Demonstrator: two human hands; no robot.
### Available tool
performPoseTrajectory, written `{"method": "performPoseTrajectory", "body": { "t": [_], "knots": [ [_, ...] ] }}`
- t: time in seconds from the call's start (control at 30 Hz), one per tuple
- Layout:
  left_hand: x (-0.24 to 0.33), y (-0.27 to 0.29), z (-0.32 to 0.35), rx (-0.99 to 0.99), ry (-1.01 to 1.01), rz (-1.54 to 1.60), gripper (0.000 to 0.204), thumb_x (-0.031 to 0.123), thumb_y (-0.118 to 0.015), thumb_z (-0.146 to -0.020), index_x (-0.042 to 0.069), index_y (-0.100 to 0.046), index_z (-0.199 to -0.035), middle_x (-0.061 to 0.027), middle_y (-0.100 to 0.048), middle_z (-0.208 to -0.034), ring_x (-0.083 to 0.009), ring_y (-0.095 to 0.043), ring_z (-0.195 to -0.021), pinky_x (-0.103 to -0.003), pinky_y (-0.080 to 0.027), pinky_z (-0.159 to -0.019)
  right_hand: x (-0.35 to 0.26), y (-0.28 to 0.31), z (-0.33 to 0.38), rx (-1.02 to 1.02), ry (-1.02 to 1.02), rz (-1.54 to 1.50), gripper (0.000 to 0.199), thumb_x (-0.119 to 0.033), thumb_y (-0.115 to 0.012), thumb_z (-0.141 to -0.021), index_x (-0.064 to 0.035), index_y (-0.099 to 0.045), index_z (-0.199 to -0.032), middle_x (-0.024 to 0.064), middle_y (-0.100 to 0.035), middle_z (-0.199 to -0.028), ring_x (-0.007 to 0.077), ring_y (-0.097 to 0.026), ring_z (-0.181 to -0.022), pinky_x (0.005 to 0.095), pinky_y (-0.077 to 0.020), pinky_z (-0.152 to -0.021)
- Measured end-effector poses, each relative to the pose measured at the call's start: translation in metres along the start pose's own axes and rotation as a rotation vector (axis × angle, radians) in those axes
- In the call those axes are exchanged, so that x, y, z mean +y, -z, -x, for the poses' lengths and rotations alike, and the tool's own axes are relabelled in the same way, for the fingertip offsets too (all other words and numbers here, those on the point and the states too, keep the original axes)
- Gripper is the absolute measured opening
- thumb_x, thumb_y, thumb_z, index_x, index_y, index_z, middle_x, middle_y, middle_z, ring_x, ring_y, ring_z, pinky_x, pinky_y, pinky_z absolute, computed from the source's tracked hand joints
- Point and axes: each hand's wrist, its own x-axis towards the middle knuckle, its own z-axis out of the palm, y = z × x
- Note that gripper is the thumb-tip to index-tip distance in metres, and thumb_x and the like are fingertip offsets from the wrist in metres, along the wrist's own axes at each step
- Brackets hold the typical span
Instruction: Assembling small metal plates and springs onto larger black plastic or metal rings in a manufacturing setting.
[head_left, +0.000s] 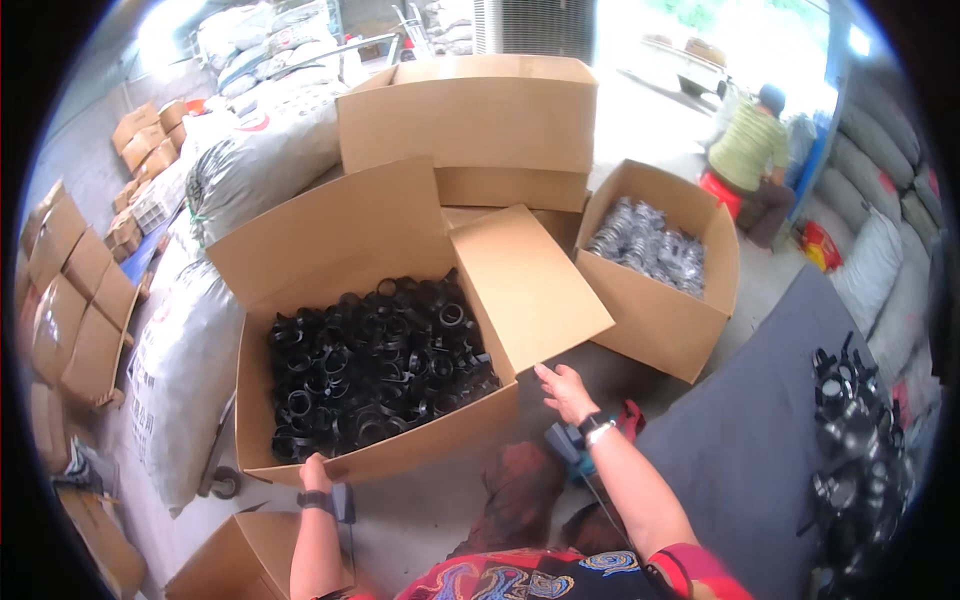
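A large open cardboard box (430,440) stands before me, filled with black plastic ring-shaped parts (385,360). My left hand (315,473) is closed on its near wall, toward the left corner; the box hides some of the fingers. By the near right corner, my right hand (567,392) has its fingers stretched out, the tips at or very close to the cardboard; whether they touch is unclear. Above that hand, the box's right flap (535,290) is folded outward. The far left flap (330,235) stands up.
A second box (655,315) with clear or grey parts (650,245) stands to the right. Behind rises a tall carton (465,120). Stuffed sacks (180,390) line the left. More black parts (860,450) lie on a dark grey surface (740,430) at right. A person (750,150) sits farther back.
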Motion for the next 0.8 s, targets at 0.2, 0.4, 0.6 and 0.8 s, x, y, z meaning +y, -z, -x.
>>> {"method": "performPoseTrajectory", "body": {
  "t": [0.2, 0.4, 0.6, 0.8],
  "knots": [
    [0.012, -0.023, 0.047, -0.069, 0.085, -0.019, 0.033, 0.007, -0.052, -0.072, -0.011, -0.047, -0.099, -0.0252, -0.054, -0.096, -0.0406, -0.060, -0.081, -0.055, -0.057, -0.065, 0.004, -0.019, -0.030, -0.088, 0.089, -0.096, 0.049, -0.027, -0.071, -0.083, -0.0111, -0.045, -0.121, 0.0096, -0.057, -0.108, 0.0211, -0.058, -0.089, 0.0382, -0.0487, -0.074],
    [0.012, -0.013, 0.060, -0.095, 0.073, 0.081, 0.024, 0.002, -0.053, -0.074, -0.009, -0.047, -0.095, -0.0229, -0.054, -0.090, -0.0408, -0.061, -0.081, -0.056, -0.057, -0.064, 0.021, -0.035, -0.053, -0.051, 0.719, 0.223, 0.017, -0.003, -0.060, -0.082, -0.0010, -0.061, -0.099, 0.0049, -0.066, -0.087, 0.0112, -0.060, -0.074, 0.0282, -0.0493, -0.067],
    [0.013, -0.016, 0.078, -0.029, 0.120, 0.123, 0.013, 0.001, -0.054, -0.073, -0.006, -0.048, -0.083, -0.0182, -0.055, -0.081, -0.0333, -0.061, -0.068, -0.048, -0.057, -0.059, 0.001, -0.031, -0.033, -0.175, 0.671, 0.293, 0.016, -0.004, -0.057, -0.088, -0.0037, -0.060, -0.103, 0.0035, -0.065, -0.091, 0.0120, -0.062, -0.075, 0.0269, -0.0521, -0.063],
    [0.014, -0.011, 0.082, -0.019, 0.170, 0.088, 0.054, 0.011, -0.063, -0.075, -0.001, -0.032, -0.117, -0.0241, -0.047, -0.108, -0.0386, -0.056, -0.091, -0.055, -0.053, -0.073, -0.022, -0.045, -0.018, -0.161, 0.209, 0.165, 0.027, -0.021, -0.060, -0.091, -0.0074, -0.059, -0.114, 0.0046, -0.063, -0.100, 0.0166, -0.064, -0.085, 0.0318, -0.0539, -0.069]
  ]
}}
